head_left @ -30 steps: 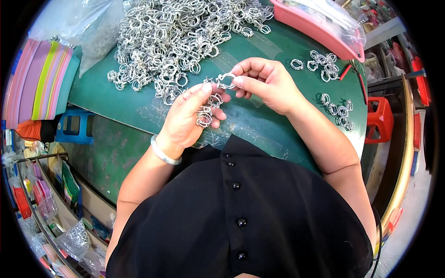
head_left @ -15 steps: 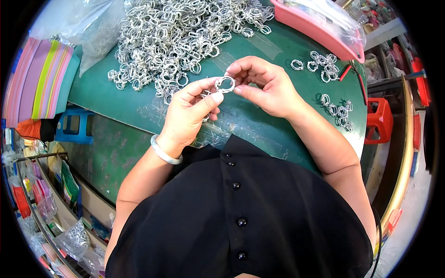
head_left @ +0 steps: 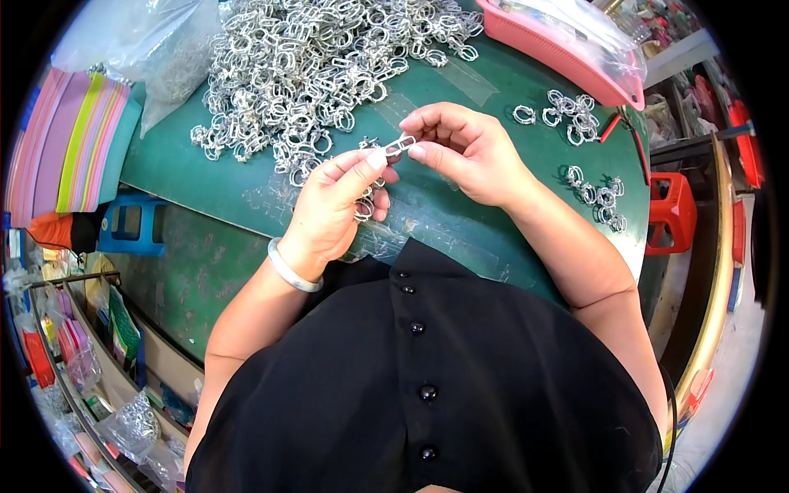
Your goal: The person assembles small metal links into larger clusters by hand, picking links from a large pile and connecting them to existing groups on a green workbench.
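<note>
Between my two hands, over the table's near part, is a small silvery metal ring piece (head_left: pixel 400 147), seen nearly edge-on. My left hand (head_left: pixel 335 197), below a pale bangle on the wrist, pinches its left end between thumb and forefinger. More silvery ring pieces (head_left: pixel 364 207) are tucked under the curled fingers of that hand. My right hand (head_left: pixel 472 156) grips the other end with thumb and fingertips. Beyond my hands lies a big heap of similar ring pieces (head_left: pixel 296 74) on the green table (head_left: pixel 460 222).
Two small clusters of ring pieces (head_left: pixel 606 195) lie at the right, near red-handled pliers (head_left: pixel 611 129). A pink basket (head_left: pixel 567 62) stands at the far right, a clear plastic bag (head_left: pixel 164 66) at the far left. Blue (head_left: pixel 131 223) and red stools (head_left: pixel 671 215) flank the table.
The ring piece between my hands has turned from showing its round opening to lying nearly edge-on. My hands have barely shifted.
</note>
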`<state>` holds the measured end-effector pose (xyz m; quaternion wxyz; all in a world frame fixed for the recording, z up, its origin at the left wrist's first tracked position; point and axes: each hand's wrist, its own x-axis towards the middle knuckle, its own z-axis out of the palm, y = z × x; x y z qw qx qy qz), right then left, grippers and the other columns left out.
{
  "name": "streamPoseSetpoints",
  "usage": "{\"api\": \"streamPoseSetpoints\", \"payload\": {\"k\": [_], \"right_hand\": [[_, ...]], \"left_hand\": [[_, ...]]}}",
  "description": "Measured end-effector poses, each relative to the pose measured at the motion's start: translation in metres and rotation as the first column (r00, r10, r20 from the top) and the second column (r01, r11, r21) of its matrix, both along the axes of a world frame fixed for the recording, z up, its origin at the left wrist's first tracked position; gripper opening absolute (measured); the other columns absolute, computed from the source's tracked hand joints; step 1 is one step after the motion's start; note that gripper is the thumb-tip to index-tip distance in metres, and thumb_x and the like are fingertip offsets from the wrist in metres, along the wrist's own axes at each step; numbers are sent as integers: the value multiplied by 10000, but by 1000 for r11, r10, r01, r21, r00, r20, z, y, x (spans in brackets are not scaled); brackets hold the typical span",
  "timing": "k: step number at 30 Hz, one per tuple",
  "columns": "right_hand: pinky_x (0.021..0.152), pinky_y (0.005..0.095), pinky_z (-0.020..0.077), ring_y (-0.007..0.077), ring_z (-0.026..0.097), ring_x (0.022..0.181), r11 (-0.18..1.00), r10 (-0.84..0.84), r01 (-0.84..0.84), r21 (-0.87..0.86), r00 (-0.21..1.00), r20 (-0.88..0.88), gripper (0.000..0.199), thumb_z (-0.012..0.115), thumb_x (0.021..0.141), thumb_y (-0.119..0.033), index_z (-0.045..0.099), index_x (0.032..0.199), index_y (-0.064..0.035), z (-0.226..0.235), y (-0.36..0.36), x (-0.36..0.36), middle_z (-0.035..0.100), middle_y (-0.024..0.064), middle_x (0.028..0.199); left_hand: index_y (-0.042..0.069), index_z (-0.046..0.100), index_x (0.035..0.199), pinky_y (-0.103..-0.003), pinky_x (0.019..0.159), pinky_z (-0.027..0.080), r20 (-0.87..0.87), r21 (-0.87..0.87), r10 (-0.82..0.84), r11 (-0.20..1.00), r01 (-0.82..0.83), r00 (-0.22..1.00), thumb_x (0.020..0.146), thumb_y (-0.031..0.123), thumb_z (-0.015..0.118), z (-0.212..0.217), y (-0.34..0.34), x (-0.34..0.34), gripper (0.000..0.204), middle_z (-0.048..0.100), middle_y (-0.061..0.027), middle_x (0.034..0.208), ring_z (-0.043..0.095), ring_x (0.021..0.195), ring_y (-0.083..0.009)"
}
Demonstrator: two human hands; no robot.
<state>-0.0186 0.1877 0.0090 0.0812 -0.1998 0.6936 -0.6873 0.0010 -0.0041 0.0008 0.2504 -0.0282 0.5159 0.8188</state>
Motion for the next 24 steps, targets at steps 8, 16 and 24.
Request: {"api": "streamPoseSetpoints", "payload": {"k": [8,16,24], "right_hand": [[691,210,459,59,559,763,1000,-10,9,27,1000,17,178,575,829,-59,564,991,16,0,1,-1,610,30,836],[655,208,452,54,536,707,995,7,-12,99,999,51,162,563,847,-109,587,959,5,7,3,-1,610,18,815],[616,207,433,58,513,678,999,35,-37,3,977,211,177,581,847,-186,616,900,-21,7,3,-4,592,-6,763]], "left_hand": [[23,611,935,-217,487,426,78,41,-49,998,46,996,877,259,532,3,1,-1,256,580,-34,758,524,566,-102],[21,604,925,-221,465,427,111,36,-61,998,57,992,877,280,530,3,0,-1,274,580,-51,754,524,529,-109],[7,596,885,-226,455,428,121,13,-71,997,70,990,873,291,534,2,0,-1,291,594,-56,746,524,519,-106]]}}
